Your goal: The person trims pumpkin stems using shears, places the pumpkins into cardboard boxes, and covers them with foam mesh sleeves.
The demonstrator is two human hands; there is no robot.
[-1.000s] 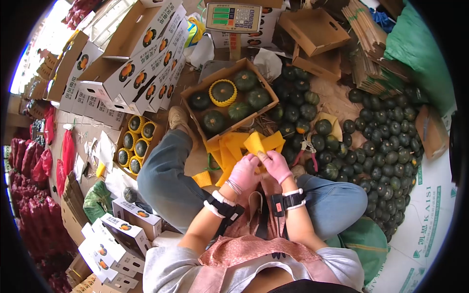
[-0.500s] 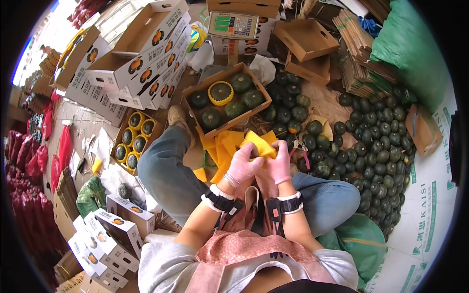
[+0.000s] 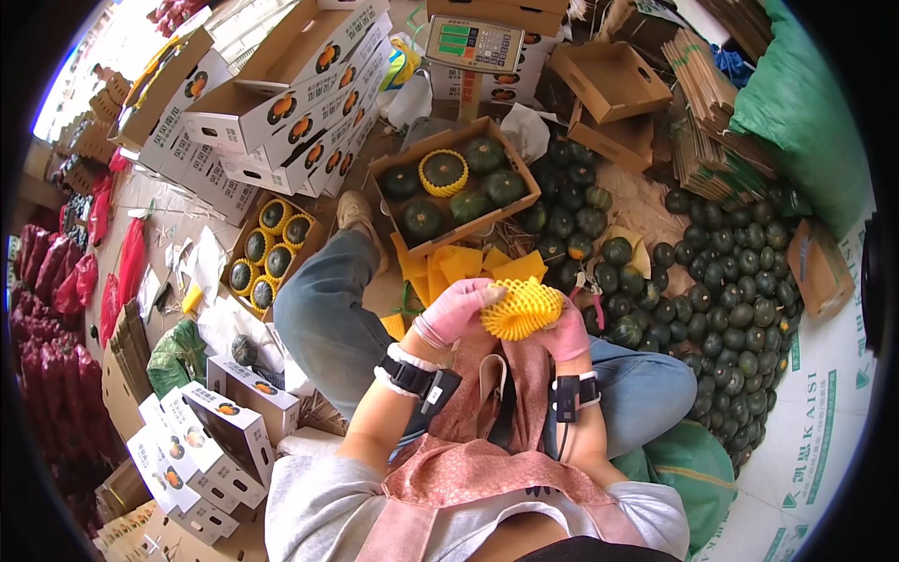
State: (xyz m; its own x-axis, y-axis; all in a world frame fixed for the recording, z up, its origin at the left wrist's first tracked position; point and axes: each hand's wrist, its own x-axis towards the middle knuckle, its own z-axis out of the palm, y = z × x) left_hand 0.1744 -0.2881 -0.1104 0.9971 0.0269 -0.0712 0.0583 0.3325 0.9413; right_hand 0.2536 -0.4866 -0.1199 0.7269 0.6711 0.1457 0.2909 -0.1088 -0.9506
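- Pink-gloved left hand (image 3: 456,309) and pink-gloved right hand (image 3: 568,335) both grip a yellow foam mesh sleeve (image 3: 521,308), stretched open above the lap.
- Right fingers are mostly hidden behind it.
- Flat yellow foam sleeves (image 3: 449,267) lie just beyond, probably stacked.
- Brown cardboard box of dark green squashes (image 3: 456,185) stands farther out.

floor (image 3: 646,201) strewn with straw, stacked printed cartons (image 3: 281,103), green tarp (image 3: 805,103), daylight upper left
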